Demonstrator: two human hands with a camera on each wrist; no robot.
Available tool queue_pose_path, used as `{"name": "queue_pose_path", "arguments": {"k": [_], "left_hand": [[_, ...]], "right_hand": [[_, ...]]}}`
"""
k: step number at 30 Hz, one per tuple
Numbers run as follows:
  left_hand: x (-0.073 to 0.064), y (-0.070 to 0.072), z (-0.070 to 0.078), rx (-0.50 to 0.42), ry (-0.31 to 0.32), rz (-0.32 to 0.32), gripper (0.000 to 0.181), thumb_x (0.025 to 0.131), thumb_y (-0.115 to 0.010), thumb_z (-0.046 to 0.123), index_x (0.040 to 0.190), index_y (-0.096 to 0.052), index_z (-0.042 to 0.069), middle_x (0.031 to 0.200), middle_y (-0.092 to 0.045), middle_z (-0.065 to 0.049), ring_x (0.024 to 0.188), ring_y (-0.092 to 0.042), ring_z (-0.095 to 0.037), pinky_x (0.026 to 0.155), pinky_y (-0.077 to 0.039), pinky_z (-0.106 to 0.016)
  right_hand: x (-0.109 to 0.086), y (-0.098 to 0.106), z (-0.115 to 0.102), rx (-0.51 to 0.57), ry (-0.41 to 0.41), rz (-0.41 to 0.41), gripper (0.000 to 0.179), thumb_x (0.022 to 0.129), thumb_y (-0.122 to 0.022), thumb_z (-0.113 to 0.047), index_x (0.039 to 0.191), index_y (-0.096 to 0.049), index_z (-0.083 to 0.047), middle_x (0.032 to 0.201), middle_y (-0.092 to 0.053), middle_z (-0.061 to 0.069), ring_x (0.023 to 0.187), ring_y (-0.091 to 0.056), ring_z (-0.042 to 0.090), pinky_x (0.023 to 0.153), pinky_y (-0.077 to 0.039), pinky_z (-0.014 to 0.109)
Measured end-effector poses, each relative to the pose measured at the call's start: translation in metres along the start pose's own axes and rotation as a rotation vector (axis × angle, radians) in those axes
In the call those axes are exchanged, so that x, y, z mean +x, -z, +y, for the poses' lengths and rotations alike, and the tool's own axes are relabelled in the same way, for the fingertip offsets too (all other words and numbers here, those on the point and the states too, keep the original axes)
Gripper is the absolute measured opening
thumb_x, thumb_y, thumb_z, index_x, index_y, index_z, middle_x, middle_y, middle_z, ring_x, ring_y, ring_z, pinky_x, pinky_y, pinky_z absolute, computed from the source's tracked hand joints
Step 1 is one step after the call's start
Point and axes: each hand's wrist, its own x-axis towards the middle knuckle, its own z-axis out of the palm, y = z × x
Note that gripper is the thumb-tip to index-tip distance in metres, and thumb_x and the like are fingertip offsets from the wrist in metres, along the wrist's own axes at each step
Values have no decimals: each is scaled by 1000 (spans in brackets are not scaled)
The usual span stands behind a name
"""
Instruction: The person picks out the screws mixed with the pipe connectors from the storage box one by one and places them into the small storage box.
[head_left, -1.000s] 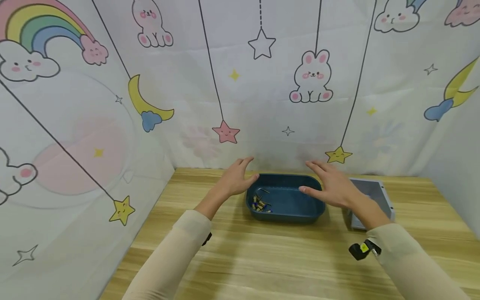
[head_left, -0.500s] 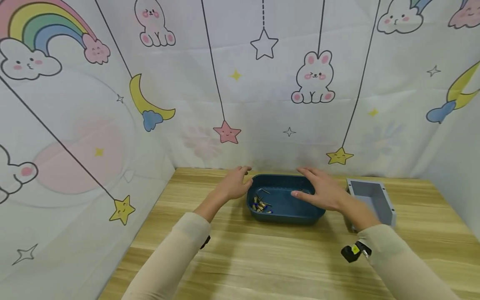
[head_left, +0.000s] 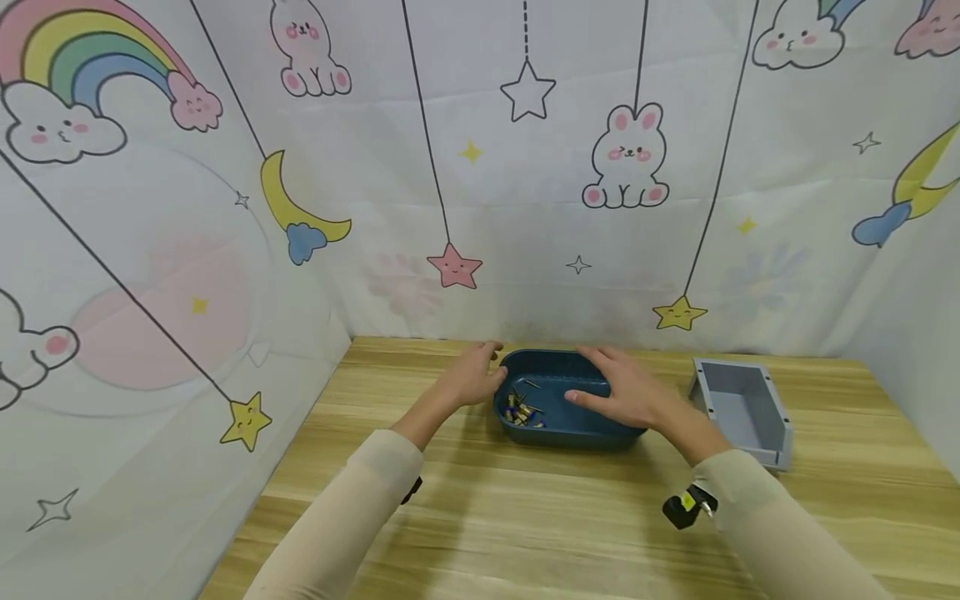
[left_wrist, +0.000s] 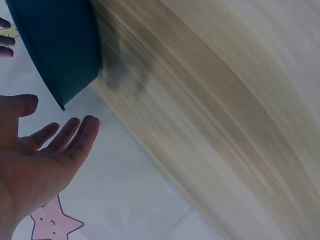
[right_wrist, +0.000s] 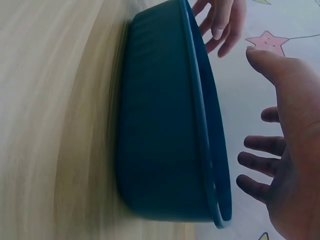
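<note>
A dark blue oval tub [head_left: 577, 437] stands on the wooden table near the wall cloth. Small brass-coloured pieces [head_left: 519, 412], some with blue parts, lie in a heap at its left end; their kind is too small to tell. Beside the tub's left rim is my left hand [head_left: 471, 377], fingers loosely bent and holding nothing. In the left wrist view a gap separates that hand [left_wrist: 45, 155] from the tub [left_wrist: 62, 50]. My right hand [head_left: 626, 392] hovers over the tub's right part, thumb spread from the fingers. Nothing is in its grasp in the right wrist view.
A grey open-fronted plastic bin [head_left: 742, 408] stands right of the tub, near my right forearm. Behind and at the sides hangs a white cloth [head_left: 525, 208] printed with stars, rabbits and clouds. The wooden tabletop [head_left: 555, 525] stretches toward me.
My right hand has moved left and slightly down over the tub, uncovering more of the grey bin. The left hand has dropped a little beside the left rim. Tub and pieces stay put.
</note>
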Motion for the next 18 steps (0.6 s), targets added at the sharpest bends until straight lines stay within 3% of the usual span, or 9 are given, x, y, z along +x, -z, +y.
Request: {"name": "queue_pose_path", "arguments": {"k": [11, 18], "left_hand": [[-1, -4, 1, -6, 2, 10, 50, 110, -56, 19, 153, -47, -5, 145, -56, -26, 129, -59, -40, 107, -48, -53], [1, -8, 2, -64, 32, 12, 51, 110, -56, 18, 154, -45, -5, 141, -58, -26, 125, -61, -39, 104, -51, -52]], "right_hand": [[2, -7, -7, 43, 8, -5, 88, 99, -64, -65, 166, -37, -14, 164, -38, 23, 148, -39, 48, 110, -37, 71], [4, -12, -9, 53, 17, -24, 86, 99, -67, -62, 163, -41, -12, 163, -41, 23, 147, -40, 48, 111, -37, 70]]}}
